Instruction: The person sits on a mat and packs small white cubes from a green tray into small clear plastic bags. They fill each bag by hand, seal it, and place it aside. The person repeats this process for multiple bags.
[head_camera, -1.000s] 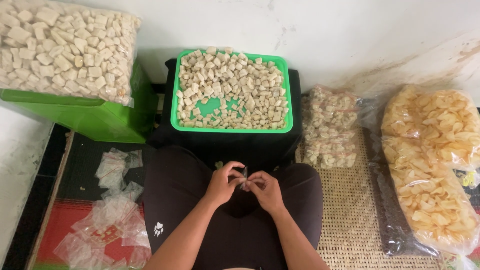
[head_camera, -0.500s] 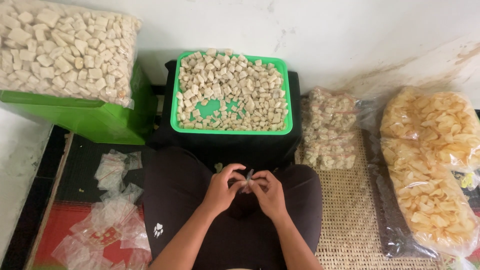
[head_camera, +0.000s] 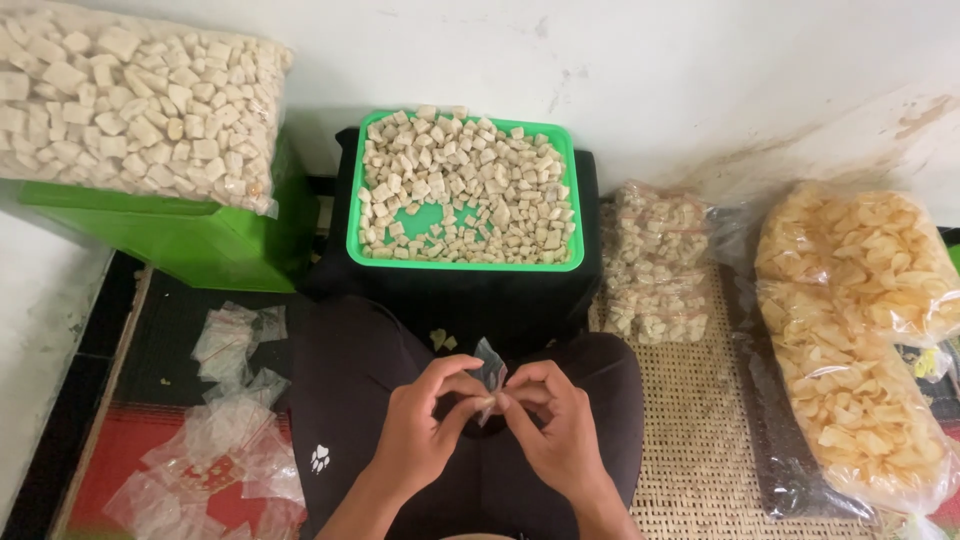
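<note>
Your view is evenly and softly lit, fairly bright, with no hard glare. Around the green tray (head_camera: 465, 262), focus is sharp; a soft shadow darkens the black stand below it. Left of the tray, the large clear bag of cubes (head_camera: 130, 105) bows slightly from edge distortion.

The floor (head_camera: 690, 470) is covered by a woven mat. Empty plastic bags (head_camera: 215, 440) are scattered left of the fingers (head_camera: 470, 395); filled bags (head_camera: 655, 265) are piled to their right.
</note>
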